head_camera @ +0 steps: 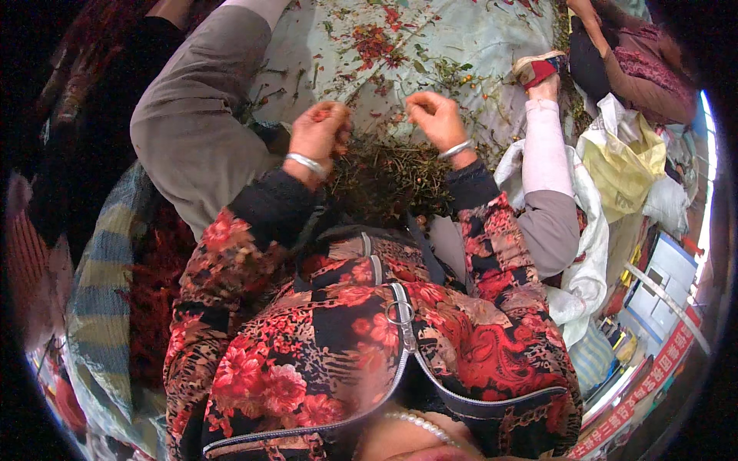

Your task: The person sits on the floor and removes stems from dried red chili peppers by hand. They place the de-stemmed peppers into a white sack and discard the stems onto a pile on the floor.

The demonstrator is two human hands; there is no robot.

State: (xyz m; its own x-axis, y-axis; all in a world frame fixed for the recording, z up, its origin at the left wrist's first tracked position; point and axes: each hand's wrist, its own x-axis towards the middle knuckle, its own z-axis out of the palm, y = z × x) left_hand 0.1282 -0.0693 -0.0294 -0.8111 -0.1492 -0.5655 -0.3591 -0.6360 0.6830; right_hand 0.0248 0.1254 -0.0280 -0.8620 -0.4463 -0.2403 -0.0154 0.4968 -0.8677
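My left hand (320, 131), blurred, is curled above my lap, with small red pieces (322, 116) showing between its fingers. To its right is my right hand (433, 118), thumb and forefinger brought close together. Whether anything thin is pinched there cannot be made out. Below and between both hands a heap of dry stems and plant scraps (392, 176) fills my lap. Beyond them a pale cloth sheet (369, 95) carries scattered debris. On it are a red clump of dried plant pieces (373, 45) and green sprigs with small orange fruits (452, 74).
At my left stands a striped woven sack (106, 288) beside dark red dried material (155, 276). White sacking (582, 288) and a yellowish woven bag (625, 161) lie to my right. Another person (640, 63) sits at the upper right. My outstretched legs flank the sheet.
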